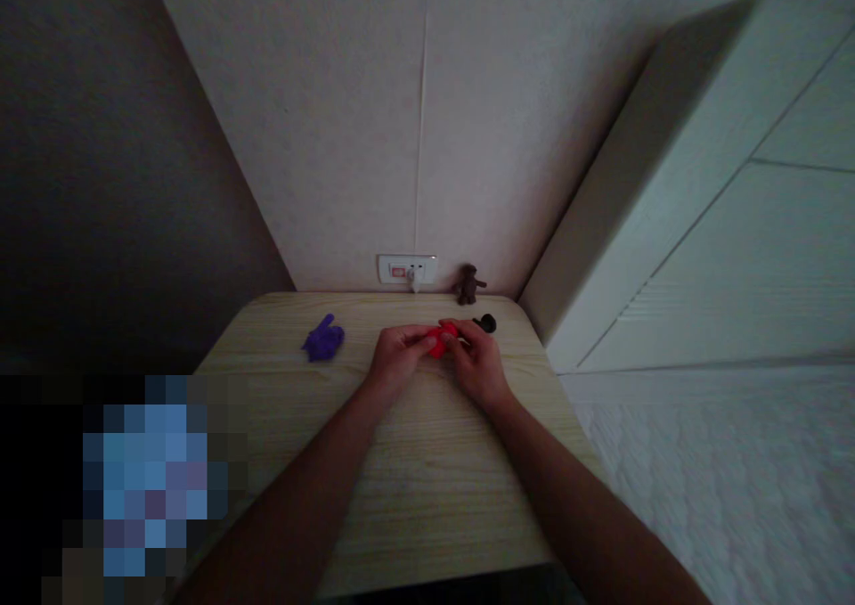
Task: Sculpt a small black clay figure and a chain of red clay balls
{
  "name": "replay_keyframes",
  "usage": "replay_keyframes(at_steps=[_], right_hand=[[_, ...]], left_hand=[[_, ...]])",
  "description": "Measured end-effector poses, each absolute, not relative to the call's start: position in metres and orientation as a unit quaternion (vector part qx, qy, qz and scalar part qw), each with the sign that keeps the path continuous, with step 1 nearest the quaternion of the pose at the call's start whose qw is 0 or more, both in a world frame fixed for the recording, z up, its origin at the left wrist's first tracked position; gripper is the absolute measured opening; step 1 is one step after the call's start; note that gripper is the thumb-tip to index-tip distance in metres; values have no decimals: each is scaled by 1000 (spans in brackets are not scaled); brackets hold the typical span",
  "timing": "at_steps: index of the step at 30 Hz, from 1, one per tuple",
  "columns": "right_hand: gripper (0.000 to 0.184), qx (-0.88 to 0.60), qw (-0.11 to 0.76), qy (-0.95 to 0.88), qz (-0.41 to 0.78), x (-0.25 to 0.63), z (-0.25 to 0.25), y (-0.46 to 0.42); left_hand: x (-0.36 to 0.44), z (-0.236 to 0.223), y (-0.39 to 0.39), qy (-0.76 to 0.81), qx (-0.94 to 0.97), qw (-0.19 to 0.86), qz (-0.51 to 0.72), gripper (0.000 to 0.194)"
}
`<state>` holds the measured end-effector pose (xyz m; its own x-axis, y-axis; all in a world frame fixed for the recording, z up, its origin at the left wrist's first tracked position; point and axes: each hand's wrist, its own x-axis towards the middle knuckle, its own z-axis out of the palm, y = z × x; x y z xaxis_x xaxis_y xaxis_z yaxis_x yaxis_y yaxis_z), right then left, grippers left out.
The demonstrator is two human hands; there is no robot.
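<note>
Near the table's far side, my left hand (402, 350) and my right hand (479, 361) meet around a small bright red lump (436, 342). It looks like modelling clay, though its exact kind is hard to make out. Both hands are closed on it, with thumbs and fingers pinching it from either side. My fingers hide part of its shape. Just beyond my right hand lies a small dark round piece (488, 323) with a short stem. A purple lump (324, 339) with a raised arm-like part rests to the left of my left hand.
A small brown bear-like figure (468, 285) stands at the back edge of the wooden table (427, 498). Behind it, a wall socket (407, 269) has a white plug in it. A white cabinet (668, 204) rises at right; a pixelated patch covers the lower left.
</note>
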<state>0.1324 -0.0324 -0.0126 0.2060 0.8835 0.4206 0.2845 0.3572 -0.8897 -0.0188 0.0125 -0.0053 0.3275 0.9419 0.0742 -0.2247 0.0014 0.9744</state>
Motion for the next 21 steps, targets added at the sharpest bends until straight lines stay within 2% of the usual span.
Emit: replay_keyframes(at_steps=[9,16,21], right_hand=[[41,-497,603,-515,352,140,-13,-27],[42,-462,650,-478,368,140,-16,-28],[32,-483,622,-546,286,141,-13,-32]], left_hand=[[-17,-8,14,295,423,724,457,30],[-15,-10,11,316,498,666,457,44],[-16,-12,12,308,558,616,463,42]])
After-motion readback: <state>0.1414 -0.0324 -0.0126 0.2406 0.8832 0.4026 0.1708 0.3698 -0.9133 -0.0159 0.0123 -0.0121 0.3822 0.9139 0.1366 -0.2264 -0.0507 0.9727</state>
